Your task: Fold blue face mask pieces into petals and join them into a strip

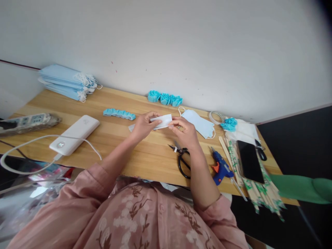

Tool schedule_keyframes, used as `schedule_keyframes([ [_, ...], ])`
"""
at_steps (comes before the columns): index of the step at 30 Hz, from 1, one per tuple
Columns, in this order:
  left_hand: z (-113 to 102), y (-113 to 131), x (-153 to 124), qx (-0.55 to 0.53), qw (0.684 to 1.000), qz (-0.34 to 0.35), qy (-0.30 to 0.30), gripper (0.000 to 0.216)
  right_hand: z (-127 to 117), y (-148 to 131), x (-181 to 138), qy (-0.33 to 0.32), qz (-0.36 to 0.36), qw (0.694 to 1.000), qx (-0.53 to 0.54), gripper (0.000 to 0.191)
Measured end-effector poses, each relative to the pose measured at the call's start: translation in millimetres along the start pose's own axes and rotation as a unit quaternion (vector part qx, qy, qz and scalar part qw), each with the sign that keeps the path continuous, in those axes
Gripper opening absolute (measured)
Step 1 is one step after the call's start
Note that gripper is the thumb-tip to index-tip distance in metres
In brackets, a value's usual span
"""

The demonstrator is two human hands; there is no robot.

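Between my two hands, above the middle of the wooden table, is a strip of white folded material (163,121), its kind not clear. My left hand (145,125) pinches it from the left, and a pale end sticks out below that hand. At its right end, the fingers of my right hand (183,129) close on it. Black-handled scissors (183,158) lie under my right wrist. Just right of that hand lies a light blue face mask (199,121) with white ear loops. A pleated blue strip (119,113) rests to the left of my left hand.
Blue folded flowers (165,98) stand by the wall. Stacked masks (67,81), a power bank (74,135) with cable and a power strip (31,121) are left. Right are a blue glue gun (221,166), tape roll (215,117), wrapped chopsticks (255,193) and phone (250,160).
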State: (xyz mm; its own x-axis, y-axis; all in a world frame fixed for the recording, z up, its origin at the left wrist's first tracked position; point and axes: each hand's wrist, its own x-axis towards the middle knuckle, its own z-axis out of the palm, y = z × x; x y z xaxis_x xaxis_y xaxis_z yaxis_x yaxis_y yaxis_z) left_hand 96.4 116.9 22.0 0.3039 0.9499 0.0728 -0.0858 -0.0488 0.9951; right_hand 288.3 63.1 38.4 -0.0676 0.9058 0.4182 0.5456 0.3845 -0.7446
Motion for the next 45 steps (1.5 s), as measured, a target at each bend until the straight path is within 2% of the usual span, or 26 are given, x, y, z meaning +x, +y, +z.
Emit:
schedule_keyframes([
  [7, 4.2, 10.7, -5.7, -0.002, 0.999, -0.01, -0.036, 0.035, 2.6, -2.3, -1.7, 0.027, 0.04, 0.998, 0.038, 0.009],
  [17, 7.8, 9.5, -6.3, -0.027, 0.998, -0.002, -0.064, 0.031, 7.8, -4.4, -0.5, 0.05, 0.072, 0.995, 0.048, 0.01],
  [24, 9.2, 11.0, -6.8, -0.025, 0.998, -0.008, -0.049, 0.034, 8.1, -1.6, -1.3, 0.039, 0.077, 0.994, 0.06, 0.009],
  [31, 7.6, 10.1, -6.5, -0.014, 0.998, 0.01, -0.068, 0.047, 8.4, -1.4, -0.6, 0.047, 0.076, 0.995, 0.049, 0.008],
  [38, 8.6, 10.9, -9.2, 0.125, 0.991, 0.035, -0.045, 0.056, 9.7, -3.4, -0.1, 0.05, 0.07, 0.995, 0.055, 0.009],
  [43, 8.0, 4.7, -6.2, 0.074, 0.996, 0.027, -0.05, 0.051, 12.9, 1.3, -0.5, 0.052, 0.081, 0.993, 0.067, 0.01],
  [45, 7.5, 2.6, -5.0, 0.078, 0.996, 0.033, -0.036, 0.049, 14.2, 4.3, -0.4, 0.052, 0.089, 0.991, 0.087, 0.022],
])
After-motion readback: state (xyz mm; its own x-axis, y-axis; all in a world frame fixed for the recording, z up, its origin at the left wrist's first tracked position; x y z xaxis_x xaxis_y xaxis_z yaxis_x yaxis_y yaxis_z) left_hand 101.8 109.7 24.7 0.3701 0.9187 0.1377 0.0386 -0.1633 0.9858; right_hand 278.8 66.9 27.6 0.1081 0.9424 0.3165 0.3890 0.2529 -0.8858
